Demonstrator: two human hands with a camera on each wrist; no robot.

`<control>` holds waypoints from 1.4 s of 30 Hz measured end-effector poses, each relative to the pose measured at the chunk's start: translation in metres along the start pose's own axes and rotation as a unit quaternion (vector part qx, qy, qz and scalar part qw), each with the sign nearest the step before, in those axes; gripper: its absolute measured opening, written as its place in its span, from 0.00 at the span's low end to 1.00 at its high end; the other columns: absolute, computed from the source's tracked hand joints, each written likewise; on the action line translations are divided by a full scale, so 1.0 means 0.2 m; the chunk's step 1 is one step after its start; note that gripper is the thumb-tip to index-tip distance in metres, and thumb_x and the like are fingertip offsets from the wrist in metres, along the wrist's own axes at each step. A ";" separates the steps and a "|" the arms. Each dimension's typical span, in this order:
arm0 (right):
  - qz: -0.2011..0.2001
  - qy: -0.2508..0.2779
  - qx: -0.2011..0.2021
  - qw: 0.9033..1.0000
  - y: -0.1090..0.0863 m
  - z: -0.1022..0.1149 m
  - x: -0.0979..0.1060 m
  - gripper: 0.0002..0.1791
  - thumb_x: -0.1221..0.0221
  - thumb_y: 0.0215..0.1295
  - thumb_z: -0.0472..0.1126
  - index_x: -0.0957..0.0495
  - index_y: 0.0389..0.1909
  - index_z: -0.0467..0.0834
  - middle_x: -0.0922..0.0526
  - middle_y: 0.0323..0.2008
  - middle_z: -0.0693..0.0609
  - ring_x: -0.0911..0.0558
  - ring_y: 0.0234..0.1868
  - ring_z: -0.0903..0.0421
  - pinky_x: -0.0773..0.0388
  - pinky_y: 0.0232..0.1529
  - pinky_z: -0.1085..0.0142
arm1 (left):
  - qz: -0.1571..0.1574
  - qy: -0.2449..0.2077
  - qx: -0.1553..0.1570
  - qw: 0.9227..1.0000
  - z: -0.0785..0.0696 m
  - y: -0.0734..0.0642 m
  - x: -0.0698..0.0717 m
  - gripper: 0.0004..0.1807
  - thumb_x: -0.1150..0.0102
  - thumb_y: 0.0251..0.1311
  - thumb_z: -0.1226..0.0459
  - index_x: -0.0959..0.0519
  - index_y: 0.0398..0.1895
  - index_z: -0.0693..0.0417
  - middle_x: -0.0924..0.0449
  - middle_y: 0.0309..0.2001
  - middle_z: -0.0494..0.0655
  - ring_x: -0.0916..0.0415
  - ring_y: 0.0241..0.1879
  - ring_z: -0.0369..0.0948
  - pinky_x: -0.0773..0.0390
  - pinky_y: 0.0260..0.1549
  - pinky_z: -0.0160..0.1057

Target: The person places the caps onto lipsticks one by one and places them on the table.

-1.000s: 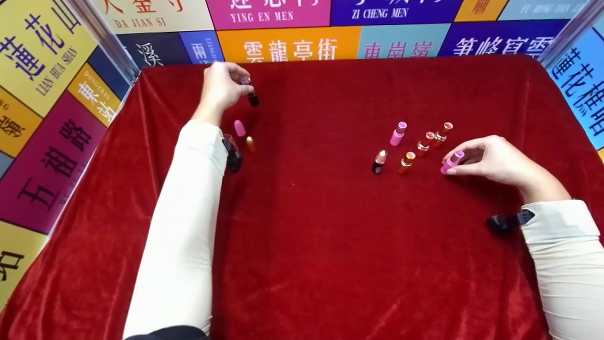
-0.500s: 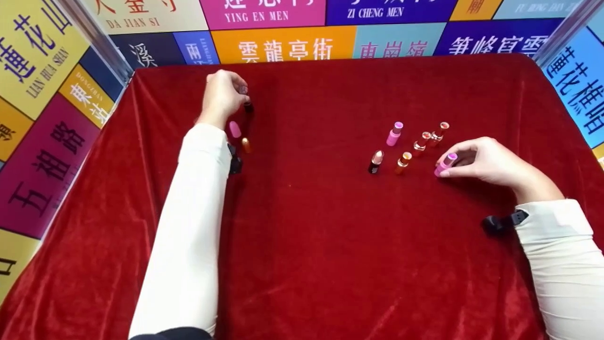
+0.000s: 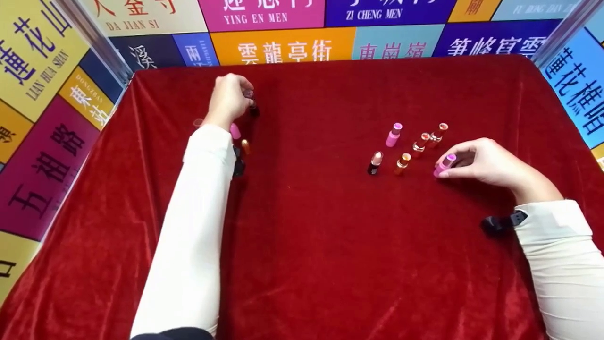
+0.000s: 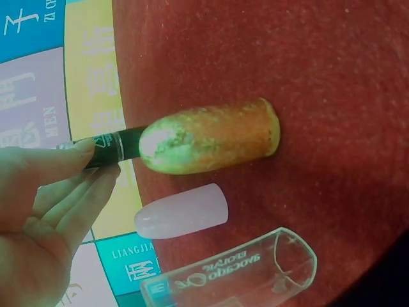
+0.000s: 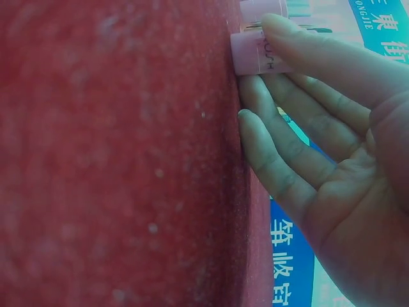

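My left hand [image 3: 231, 99] is at the far left of the red cloth, its thumb and fingers pinching a slim black lipstick tube [image 4: 105, 150] with a silver band. The fingers hide much of it in the head view. Beside that hand stand a gold lipstick cap [image 4: 211, 137], a pink cap [image 4: 182, 211] and a clear printed cap [image 4: 236, 268]. At right, my right hand [image 3: 490, 165] pinches a pink lipstick [image 3: 446, 165] near its base, uncapped and upright on the cloth. In the right wrist view, thumb and fingertips meet the pink tube [image 5: 252, 54].
Several uncapped lipsticks stand left of my right hand: a pink one [image 3: 393, 135], a black-based one [image 3: 374, 163], an orange-gold one [image 3: 402, 164] and two red ones, the nearer [image 3: 421, 144] and farther [image 3: 438, 135]. Printed sign panels [image 3: 283, 47] border the cloth.
My left hand has come slightly nearer and lower with the black lipstick tube. The right hand keeps its pinch on the pink lipstick; the head view shifted slightly.
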State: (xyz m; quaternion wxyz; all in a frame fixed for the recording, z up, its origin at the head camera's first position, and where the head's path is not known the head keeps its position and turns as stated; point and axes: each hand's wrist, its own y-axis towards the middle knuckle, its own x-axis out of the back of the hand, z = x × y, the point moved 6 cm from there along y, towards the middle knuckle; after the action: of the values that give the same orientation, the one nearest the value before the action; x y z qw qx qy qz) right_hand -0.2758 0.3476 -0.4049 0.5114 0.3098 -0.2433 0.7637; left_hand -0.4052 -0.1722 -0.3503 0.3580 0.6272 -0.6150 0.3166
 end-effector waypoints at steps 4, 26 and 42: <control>0.002 0.001 -0.002 1.000 0.00 0.00 0.00 0.12 0.21 0.57 0.32 0.10 0.42 0.39 0.09 0.32 0.55 0.14 0.33 0.67 0.20 0.37 0.79 | 0.017 -0.005 -0.016 1.000 -0.01 0.01 -0.02 0.17 0.33 0.66 0.73 0.14 0.58 0.63 0.12 0.53 0.59 0.16 0.56 0.49 0.22 0.64 0.43; 0.003 0.003 0.003 1.000 0.00 -0.01 0.00 0.12 0.22 0.57 0.30 0.10 0.42 0.37 0.09 0.32 0.57 0.14 0.32 0.69 0.21 0.36 0.80 | -0.001 -0.053 0.012 0.999 0.04 -0.05 0.18 0.20 0.37 0.76 0.57 0.16 0.63 0.59 0.14 0.60 0.55 0.17 0.59 0.46 0.21 0.63 0.39; -0.001 -0.007 -0.005 1.000 0.00 0.01 0.00 0.12 0.20 0.55 0.33 0.09 0.40 0.39 0.09 0.31 0.58 0.14 0.31 0.69 0.22 0.36 0.80 | -0.047 -0.227 0.007 0.973 0.42 -0.43 0.44 0.16 0.22 0.63 0.60 0.10 0.49 0.59 0.10 0.39 0.36 0.16 0.42 0.35 0.20 0.46 0.32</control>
State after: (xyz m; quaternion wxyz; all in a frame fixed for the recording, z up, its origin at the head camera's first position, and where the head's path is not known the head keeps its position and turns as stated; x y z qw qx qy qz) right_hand -0.2748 0.3462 -0.4041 0.5117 0.3131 -0.2505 0.7599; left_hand -0.3192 -0.2915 -0.3281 0.2194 0.7131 -0.6480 0.1529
